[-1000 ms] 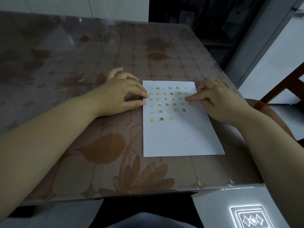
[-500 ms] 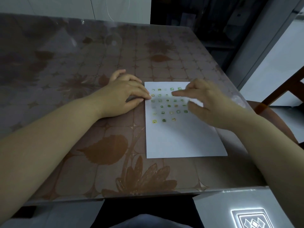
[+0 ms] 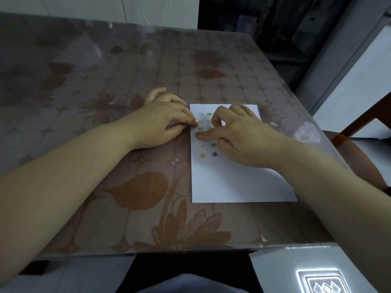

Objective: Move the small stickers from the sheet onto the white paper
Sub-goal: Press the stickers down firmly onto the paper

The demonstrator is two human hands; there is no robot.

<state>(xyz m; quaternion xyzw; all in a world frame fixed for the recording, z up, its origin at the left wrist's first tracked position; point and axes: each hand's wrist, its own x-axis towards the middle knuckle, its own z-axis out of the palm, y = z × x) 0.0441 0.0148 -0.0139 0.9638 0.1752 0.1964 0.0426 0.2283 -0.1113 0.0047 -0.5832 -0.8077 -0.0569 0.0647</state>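
Small stickers (image 3: 203, 155) are lying in rows on the far part of the white paper (image 3: 232, 182) on the tabletop (image 3: 105, 81). We cannot tell whether a clear sheet is lying under them.

Left hand (image 3: 165, 121): bent fingers (image 3: 188, 117) are pressing the paper's left edge.

Right hand (image 3: 239, 134): thumb is lying flat and index is curling down among the rows, apart from the thumb. Whether it is catching a sticker, we cannot tell.

Risks we are judging: a sticker folding onto itself or tearing under a hasty peel, and the paper sliding if the left hand's pressure is easing.

Your white paper (image 3: 232, 182) carries yellow-green stickers (image 3: 203, 155); your table (image 3: 105, 92) shows brown leaves, flowers and stars.
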